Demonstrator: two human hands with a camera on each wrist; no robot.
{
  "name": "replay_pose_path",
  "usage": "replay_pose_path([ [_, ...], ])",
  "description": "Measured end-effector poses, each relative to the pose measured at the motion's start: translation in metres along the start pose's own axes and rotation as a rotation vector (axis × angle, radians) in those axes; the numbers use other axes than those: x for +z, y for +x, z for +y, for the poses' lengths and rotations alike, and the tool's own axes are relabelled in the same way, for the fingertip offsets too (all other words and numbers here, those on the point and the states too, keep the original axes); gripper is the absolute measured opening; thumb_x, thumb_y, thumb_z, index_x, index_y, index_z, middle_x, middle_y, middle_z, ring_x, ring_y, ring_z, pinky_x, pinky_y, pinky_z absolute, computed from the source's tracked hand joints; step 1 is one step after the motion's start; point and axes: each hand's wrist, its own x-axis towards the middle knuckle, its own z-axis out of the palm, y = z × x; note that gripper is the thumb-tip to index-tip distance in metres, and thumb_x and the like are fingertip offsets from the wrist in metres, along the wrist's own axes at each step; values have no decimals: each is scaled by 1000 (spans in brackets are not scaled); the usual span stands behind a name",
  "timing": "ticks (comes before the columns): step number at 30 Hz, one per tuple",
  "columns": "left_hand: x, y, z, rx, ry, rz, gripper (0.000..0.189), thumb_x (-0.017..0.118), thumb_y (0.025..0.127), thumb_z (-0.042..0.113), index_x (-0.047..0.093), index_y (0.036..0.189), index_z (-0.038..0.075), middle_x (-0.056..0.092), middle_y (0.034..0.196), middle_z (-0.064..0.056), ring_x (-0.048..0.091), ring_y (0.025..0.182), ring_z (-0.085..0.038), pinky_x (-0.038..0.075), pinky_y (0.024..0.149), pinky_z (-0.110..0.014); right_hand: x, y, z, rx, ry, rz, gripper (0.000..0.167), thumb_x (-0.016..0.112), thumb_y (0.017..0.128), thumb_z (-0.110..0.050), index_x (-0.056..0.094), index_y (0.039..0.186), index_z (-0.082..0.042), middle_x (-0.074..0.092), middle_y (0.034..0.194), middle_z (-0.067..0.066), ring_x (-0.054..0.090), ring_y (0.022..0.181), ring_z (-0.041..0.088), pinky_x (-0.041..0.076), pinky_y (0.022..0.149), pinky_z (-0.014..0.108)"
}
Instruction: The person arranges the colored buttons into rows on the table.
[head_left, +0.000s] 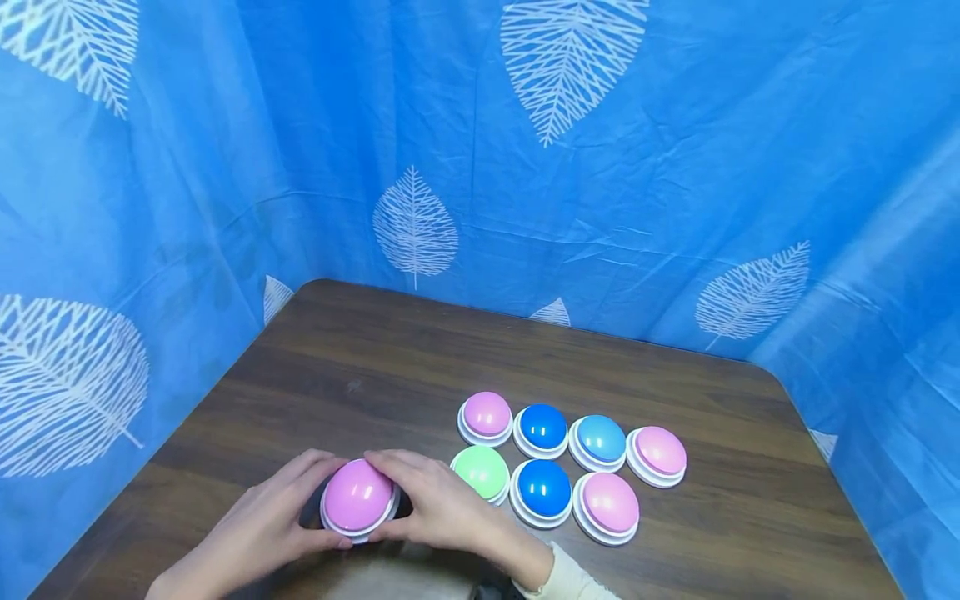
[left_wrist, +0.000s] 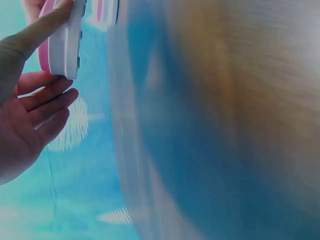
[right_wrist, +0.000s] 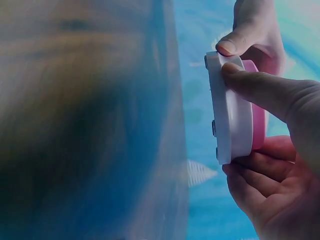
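Observation:
Both hands hold one push button with a pink dome (head_left: 358, 495) and a white round base. My left hand (head_left: 270, 521) grips its left side and my right hand (head_left: 442, 504) its right side, thumbs at the near edge and fingers at the far edge. In the right wrist view the button's white base (right_wrist: 232, 110) is raised off the table, small feet showing beneath it. The left wrist view shows the base (left_wrist: 65, 47) between thumb and fingers. Beside my right hand sits a green button (head_left: 482, 471), its lower part hidden by the hand.
Two rows of buttons stand close together on the wooden table (head_left: 360, 358). The back row has pink (head_left: 487, 414), dark blue (head_left: 543, 427), light blue (head_left: 601, 438) and pink (head_left: 660, 451). In front are dark blue (head_left: 544, 488) and pink (head_left: 611, 502). A blue leaf-patterned curtain (head_left: 465, 100) surrounds the table.

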Motion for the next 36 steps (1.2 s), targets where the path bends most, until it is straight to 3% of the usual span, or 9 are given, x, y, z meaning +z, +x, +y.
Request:
replay_pose_path([
  [5, 8, 30, 9, 46, -33, -47, 69, 85, 68, 54, 63, 120, 15, 56, 113, 12, 59, 96, -5, 54, 74, -34, -20, -17, 12, 71, 44, 18, 83, 86, 78, -35, 46, 146, -8, 55, 140, 6, 52, 128, 14, 41, 103, 25],
  [12, 30, 74, 27, 143, -44, -124, 72, 87, 67, 52, 63, 121, 11, 58, 111, 7, 61, 98, -9, 55, 79, -35, -47, -51, 33, 153, 62, 68, 80, 87, 77, -32, 50, 144, -8, 56, 140, 6, 52, 128, 19, 45, 102, 38],
  [16, 42, 97, 40, 194, -16, -164, 74, 86, 68, 53, 63, 123, 9, 59, 112, 3, 61, 99, -11, 55, 81, -36, -61, -72, 42, 191, 41, 107, 80, 87, 76, -33, 51, 143, -8, 55, 141, 5, 52, 128, 21, 45, 101, 42],
  [24, 67, 134, 74, 277, 63, -228, 78, 84, 70, 58, 61, 126, 9, 61, 118, -1, 60, 106, -15, 53, 88, -33, -90, -115, 50, 357, -3, 105, 80, 82, 79, -45, 51, 145, -13, 54, 143, 1, 52, 128, 27, 47, 96, 53],
  [33, 99, 171, 118, 403, 69, -272, 74, 82, 71, 61, 63, 124, 13, 58, 114, 4, 57, 103, -8, 50, 83, -24, -112, -172, 52, 389, -211, 220, 82, 88, 72, -39, 54, 142, -14, 58, 137, -1, 57, 122, 20, 52, 91, 41],
  [36, 108, 182, 132, 434, 66, -299, 73, 81, 71, 61, 63, 124, 15, 58, 111, 5, 55, 101, -7, 48, 82, -21, -119, -187, 52, 391, -259, 252, 82, 90, 70, -36, 56, 140, -14, 61, 134, -1, 59, 118, 18, 50, 92, 29],
])
